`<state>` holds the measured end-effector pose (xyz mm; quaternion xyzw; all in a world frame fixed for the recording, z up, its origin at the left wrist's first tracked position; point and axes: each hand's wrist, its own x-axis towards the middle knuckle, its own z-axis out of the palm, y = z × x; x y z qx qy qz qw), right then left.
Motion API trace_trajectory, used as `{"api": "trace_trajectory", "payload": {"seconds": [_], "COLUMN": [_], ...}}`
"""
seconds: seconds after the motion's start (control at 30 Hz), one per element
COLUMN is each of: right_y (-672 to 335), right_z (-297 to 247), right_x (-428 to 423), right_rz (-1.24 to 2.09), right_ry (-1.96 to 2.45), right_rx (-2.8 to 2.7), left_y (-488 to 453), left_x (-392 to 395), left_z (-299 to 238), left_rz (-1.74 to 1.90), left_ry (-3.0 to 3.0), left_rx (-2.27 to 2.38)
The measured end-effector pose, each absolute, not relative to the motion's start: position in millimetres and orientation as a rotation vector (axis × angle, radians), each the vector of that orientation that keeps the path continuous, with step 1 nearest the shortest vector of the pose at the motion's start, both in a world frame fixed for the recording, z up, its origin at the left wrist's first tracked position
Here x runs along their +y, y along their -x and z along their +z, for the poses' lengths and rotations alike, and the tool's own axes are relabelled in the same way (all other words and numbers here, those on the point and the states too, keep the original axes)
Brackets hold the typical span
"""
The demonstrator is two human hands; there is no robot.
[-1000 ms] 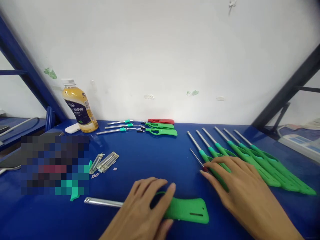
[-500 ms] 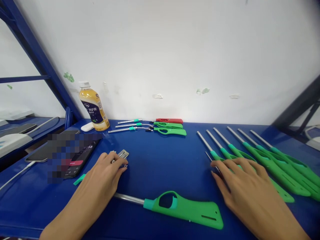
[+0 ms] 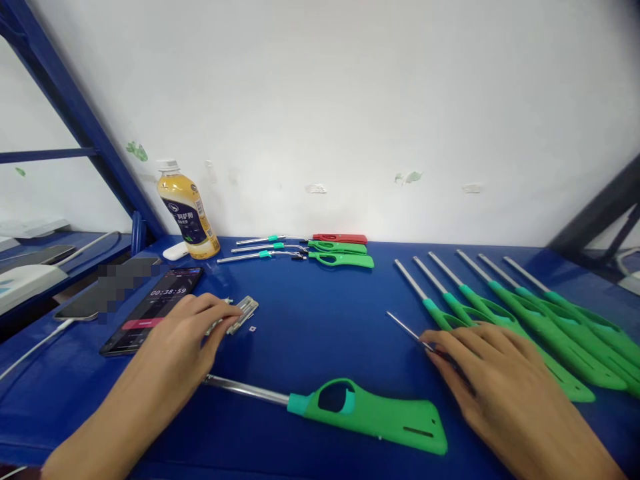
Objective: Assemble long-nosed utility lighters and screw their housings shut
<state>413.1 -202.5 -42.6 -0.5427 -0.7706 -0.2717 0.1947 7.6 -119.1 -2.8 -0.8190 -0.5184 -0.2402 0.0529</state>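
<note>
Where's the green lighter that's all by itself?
In the head view, the lighter lies front and centre on the table, between the left hand and right hand, metal tube pointing left.

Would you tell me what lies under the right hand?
A thin metal rod sticks out from under the right hand; its other end is covered. The hand hides part of a green lighter.
</note>
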Motion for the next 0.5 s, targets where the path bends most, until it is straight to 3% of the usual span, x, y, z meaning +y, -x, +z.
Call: {"api": "trace_trajectory", "payload": {"seconds": [0.27,0.5], "right_y": [-400,-425], "right_z": [-32,-49], "right_x": [-208,-214], "right_rz": [-0.616,-0.815], "right_ry": [1.535,1.442], "right_rx": [-2.144,-2.147], "left_y": [14,26], "left_x": [-129,-131], "left_z": [1,7], "left_rz": [-0.754,-0.522], "left_ry": [2.266,2.432], "left_rx": [-1.672,-1.847]}}
